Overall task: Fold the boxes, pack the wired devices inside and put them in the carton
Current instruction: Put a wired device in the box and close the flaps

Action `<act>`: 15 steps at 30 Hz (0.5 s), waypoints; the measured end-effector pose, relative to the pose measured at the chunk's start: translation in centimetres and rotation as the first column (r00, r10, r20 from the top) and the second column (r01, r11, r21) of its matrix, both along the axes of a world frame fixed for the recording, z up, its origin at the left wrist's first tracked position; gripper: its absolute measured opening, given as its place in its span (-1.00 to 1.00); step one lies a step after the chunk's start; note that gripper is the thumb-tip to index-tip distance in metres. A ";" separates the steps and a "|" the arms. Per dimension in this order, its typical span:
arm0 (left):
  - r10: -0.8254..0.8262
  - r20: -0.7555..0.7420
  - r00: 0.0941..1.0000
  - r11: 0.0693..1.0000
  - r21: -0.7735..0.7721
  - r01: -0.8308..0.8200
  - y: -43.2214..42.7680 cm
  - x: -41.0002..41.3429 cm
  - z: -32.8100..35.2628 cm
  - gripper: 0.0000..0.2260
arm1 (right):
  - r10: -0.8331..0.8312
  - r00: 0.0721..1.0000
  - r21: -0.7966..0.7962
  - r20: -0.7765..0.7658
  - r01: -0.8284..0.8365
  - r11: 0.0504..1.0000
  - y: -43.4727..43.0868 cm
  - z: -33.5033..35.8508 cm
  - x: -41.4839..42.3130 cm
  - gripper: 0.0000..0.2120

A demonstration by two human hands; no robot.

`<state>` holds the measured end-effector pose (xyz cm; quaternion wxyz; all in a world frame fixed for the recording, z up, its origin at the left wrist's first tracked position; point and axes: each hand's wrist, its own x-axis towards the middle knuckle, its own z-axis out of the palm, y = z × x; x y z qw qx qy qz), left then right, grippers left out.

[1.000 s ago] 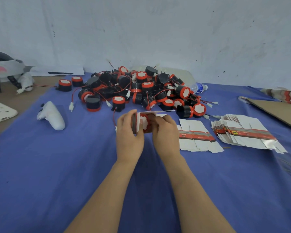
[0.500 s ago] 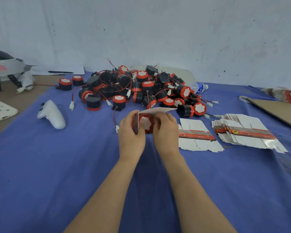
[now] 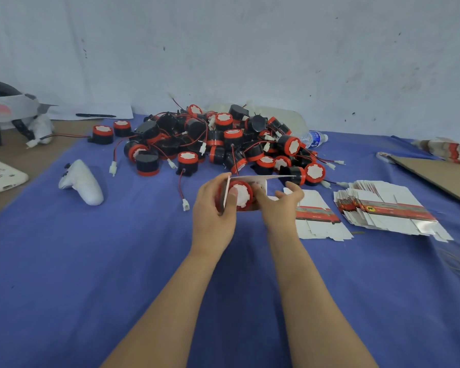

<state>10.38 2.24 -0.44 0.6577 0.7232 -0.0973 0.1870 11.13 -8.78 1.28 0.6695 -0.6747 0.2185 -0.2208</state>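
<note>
Box (image 3: 263, 187) in left hand (image 3: 213, 208); device pile (image 3: 223, 140) behind; flat boxes (image 3: 383, 208) right.

Surface cloth (image 3: 91, 274): plain blue. Devices (image 3: 223, 144): black bodies, red rims, white faces; wires (image 3: 180, 185) red and black, white plugs. Flat boxes (image 3: 383, 208): white, red band. Controller (image 3: 81, 181): white. Cardboard (image 3: 441, 173): plain brown. Wall (image 3: 250, 49): whitish, dark specks.
</note>
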 end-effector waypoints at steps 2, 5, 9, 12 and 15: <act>-0.014 -0.015 1.000 0.999 -0.035 0.013 0.1 -0.1 0.2 -0.72 | 0.103 0.991 0.200 -0.087 -0.084 0.976 -0.8 0.4 -0.2 -0.30; -0.049 -0.046 0.998 0.998 -0.052 0.047 0.2 -0.1 0.4 -0.72 | 0.277 0.959 0.391 -0.061 -0.232 0.891 -1.6 0.2 -0.5 -0.61; -0.088 -0.105 0.991 0.988 -0.135 0.073 0.4 -0.3 0.8 -0.76 | 0.313 0.944 0.462 0.104 -0.324 0.825 -1.3 -0.2 -0.4 -0.78; -0.088 -0.107 0.990 0.988 -0.138 0.072 0.2 -0.3 0.9 -0.79 | 0.150 0.988 0.282 0.045 -0.157 0.946 0.0 -0.3 -0.2 -0.66; -0.141 -0.139 0.980 0.982 -0.144 0.121 -0.2 -0.3 1.0 -0.76 | 0.045 0.999 0.139 -0.013 -0.043 0.989 0.3 -0.6 0.2 -0.70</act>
